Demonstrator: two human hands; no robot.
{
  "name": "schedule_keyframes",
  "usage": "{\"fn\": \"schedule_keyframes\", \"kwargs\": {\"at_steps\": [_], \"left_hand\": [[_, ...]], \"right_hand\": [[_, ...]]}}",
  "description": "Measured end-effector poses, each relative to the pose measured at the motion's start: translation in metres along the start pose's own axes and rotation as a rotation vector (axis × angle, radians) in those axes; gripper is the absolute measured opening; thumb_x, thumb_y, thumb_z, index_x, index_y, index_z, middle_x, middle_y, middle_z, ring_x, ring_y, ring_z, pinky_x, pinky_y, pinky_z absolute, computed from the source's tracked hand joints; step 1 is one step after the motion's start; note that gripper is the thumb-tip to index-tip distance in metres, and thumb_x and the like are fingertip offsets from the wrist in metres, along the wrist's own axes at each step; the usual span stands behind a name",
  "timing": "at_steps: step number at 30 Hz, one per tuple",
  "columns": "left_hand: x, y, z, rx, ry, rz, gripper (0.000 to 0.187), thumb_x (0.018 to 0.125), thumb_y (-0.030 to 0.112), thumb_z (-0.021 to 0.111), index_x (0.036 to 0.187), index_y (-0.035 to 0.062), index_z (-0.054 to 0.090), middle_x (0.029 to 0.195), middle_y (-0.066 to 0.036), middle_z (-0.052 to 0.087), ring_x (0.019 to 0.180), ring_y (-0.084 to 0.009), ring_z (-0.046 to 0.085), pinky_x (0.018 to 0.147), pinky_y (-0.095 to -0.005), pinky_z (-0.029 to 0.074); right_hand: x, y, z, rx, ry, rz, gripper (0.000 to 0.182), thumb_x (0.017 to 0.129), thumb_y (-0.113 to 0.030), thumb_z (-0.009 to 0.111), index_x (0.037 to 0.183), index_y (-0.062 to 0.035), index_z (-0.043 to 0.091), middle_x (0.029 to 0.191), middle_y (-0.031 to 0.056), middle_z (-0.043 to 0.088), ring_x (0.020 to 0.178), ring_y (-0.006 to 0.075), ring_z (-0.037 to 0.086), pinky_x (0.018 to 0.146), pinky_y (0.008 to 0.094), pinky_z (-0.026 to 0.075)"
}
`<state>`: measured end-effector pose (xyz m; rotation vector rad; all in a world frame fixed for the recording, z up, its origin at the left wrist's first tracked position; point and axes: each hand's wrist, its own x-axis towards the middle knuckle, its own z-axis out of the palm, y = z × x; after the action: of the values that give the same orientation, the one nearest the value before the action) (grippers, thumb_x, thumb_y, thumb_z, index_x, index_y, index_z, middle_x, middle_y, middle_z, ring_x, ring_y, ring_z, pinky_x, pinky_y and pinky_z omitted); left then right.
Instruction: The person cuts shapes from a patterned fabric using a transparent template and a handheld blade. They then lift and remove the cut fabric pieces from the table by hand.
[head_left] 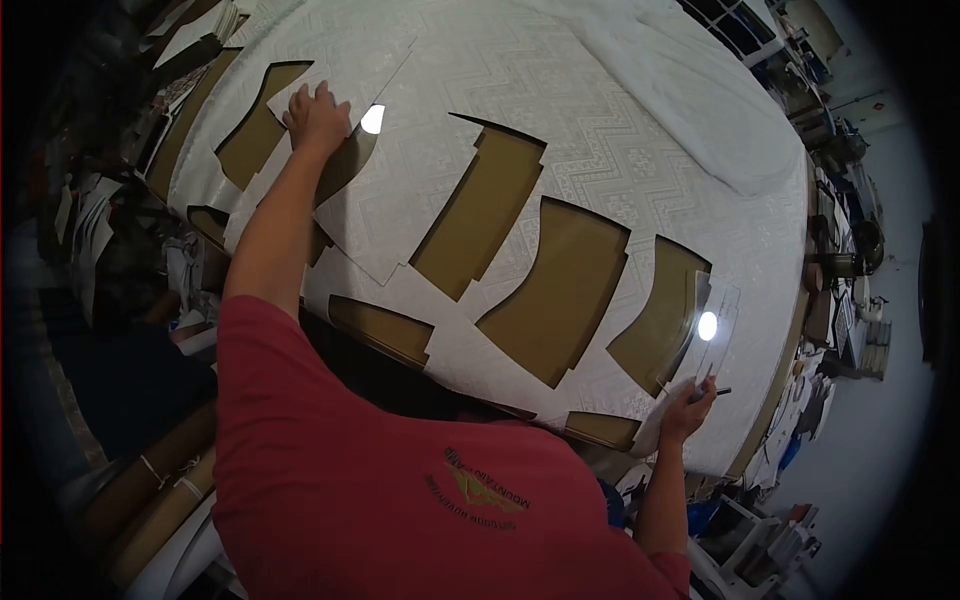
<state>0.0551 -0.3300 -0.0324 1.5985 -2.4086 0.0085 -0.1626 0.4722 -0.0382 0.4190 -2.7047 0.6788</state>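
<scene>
White patterned fabric [600, 130] covers the table, with several shaped openings cut through it that show a brown surface [565, 290] beneath. My left hand [318, 118] rests at the far left with its fingers spread over the fabric beside a cut opening [255, 135]. A bright glare spot shines just right of those fingers. At the right, my right hand [687, 412] is closed around a thin dark pen-like stick [724, 391]. It is at the lower end of a clear plastic template [722, 330], which lies by the rightmost large opening and carries another glare spot.
A folded white cloth [690, 130] lies along the far right of the table. Rolls of material [170, 500] lean at the lower left. Stacked papers and scraps crowd the left side, and a cluttered bench [850, 260] runs along the right wall.
</scene>
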Motion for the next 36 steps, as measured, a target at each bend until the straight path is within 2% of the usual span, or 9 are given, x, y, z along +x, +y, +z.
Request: {"fn": "schedule_keyframes", "kwargs": {"at_steps": [4, 8, 15, 17, 21, 28, 30, 34, 36], "left_hand": [[-0.077, 0.049, -0.001, -0.359, 0.245, 0.478, 0.052, 0.092, 0.027, 0.075, 0.137, 0.0063, 0.059, 0.142, -0.021, 0.052, 0.133, -0.0412, 0.048, 0.114, -0.0518, 0.037], [-0.172, 0.118, -0.038, -0.528, 0.032, 0.704, 0.052, 0.092, 0.024, 0.076, 0.137, 0.0049, 0.058, 0.142, -0.024, 0.051, 0.132, -0.0435, 0.049, 0.112, -0.0505, 0.040], [-0.273, 0.165, -0.071, -0.795, -0.084, 0.694, 0.037, 0.098, 0.010, 0.068, 0.133, 0.0020, 0.061, 0.134, -0.019, 0.062, 0.128, -0.0378, 0.057, 0.109, -0.0456, 0.046], [-0.339, 0.209, -0.089, -0.968, -0.266, 0.734, 0.041, 0.093, 0.007, 0.072, 0.132, 0.0021, 0.061, 0.130, -0.018, 0.064, 0.126, -0.0373, 0.058, 0.107, -0.0451, 0.048], [-0.444, 0.292, -0.094, -1.006, -0.397, 1.046, 0.050, 0.087, 0.009, 0.077, 0.134, 0.0033, 0.060, 0.134, -0.019, 0.061, 0.126, -0.0397, 0.057, 0.109, -0.0472, 0.046], [-0.499, 0.409, -0.081, -0.792, -0.290, 0.987, 0.056, 0.091, 0.023, 0.076, 0.142, 0.0075, 0.057, 0.147, -0.024, 0.050, 0.138, -0.0466, 0.045, 0.119, -0.0530, 0.034], [-0.511, 0.425, -0.079, -0.439, -0.171, 1.186, 0.059, 0.091, 0.024, 0.076, 0.145, 0.0125, 0.056, 0.149, -0.025, 0.049, 0.138, -0.0476, 0.044, 0.119, -0.0530, 0.034], [-0.518, 0.432, -0.068, -0.499, -0.271, 1.165, 0.057, 0.091, 0.028, 0.076, 0.145, 0.0160, 0.058, 0.151, -0.025, 0.048, 0.143, -0.0459, 0.040, 0.120, -0.0519, 0.034], [-0.510, 0.437, -0.072, -0.586, -0.504, 1.138, 0.058, 0.092, 0.032, 0.076, 0.145, 0.0159, 0.059, 0.155, -0.025, 0.045, 0.147, -0.0442, 0.036, 0.120, -0.0513, 0.033]], "right_hand": [[0.000, 0.000, 0.001, -0.012, 0.012, -0.003, 0.034, 0.101, -0.009, 0.063, 0.131, 0.0011, 0.052, 0.145, 0.0284, 0.056, 0.133, 0.0432, 0.055, 0.112, 0.0461, 0.044], [-0.003, -0.003, 0.002, -0.043, 0.077, -0.033, 0.037, 0.098, -0.015, 0.067, 0.130, 0.0010, 0.055, 0.136, 0.0261, 0.061, 0.127, 0.0434, 0.057, 0.110, 0.0486, 0.045], [0.003, -0.016, -0.011, 0.037, 0.190, -0.021, 0.041, 0.091, -0.011, 0.071, 0.127, -0.0030, 0.055, 0.131, 0.0221, 0.065, 0.121, 0.0455, 0.059, 0.107, 0.0506, 0.046], [0.002, -0.014, -0.010, 0.124, 0.206, -0.018, 0.041, 0.089, -0.009, 0.072, 0.126, -0.0029, 0.055, 0.130, 0.0219, 0.065, 0.121, 0.0457, 0.059, 0.107, 0.0504, 0.046], [0.001, -0.012, -0.015, 0.256, 0.192, 0.010, 0.051, 0.084, -0.003, 0.073, 0.131, -0.0018, 0.054, 0.129, 0.0195, 0.066, 0.119, 0.0447, 0.060, 0.107, 0.0489, 0.046], [-0.002, 0.034, -0.059, 0.422, -0.083, -0.200, 0.053, 0.081, 0.001, 0.072, 0.131, -0.0015, 0.055, 0.124, 0.0180, 0.069, 0.112, 0.0404, 0.063, 0.105, 0.0480, 0.047], [-0.005, 0.059, -0.072, 0.487, -0.133, -0.202, 0.051, 0.080, 0.001, 0.072, 0.129, -0.0021, 0.057, 0.124, 0.0186, 0.069, 0.113, 0.0399, 0.063, 0.106, 0.0475, 0.047], [-0.018, 0.109, -0.103, 0.505, -0.264, -0.263, 0.039, 0.084, 0.003, 0.072, 0.120, -0.0035, 0.059, 0.133, 0.0198, 0.068, 0.129, 0.0394, 0.060, 0.108, 0.0450, 0.049], [-0.022, 0.126, -0.109, 0.520, -0.231, -0.272, 0.043, 0.081, 0.003, 0.072, 0.121, -0.0040, 0.059, 0.131, 0.0201, 0.068, 0.123, 0.0402, 0.061, 0.107, 0.0454, 0.048]]}}
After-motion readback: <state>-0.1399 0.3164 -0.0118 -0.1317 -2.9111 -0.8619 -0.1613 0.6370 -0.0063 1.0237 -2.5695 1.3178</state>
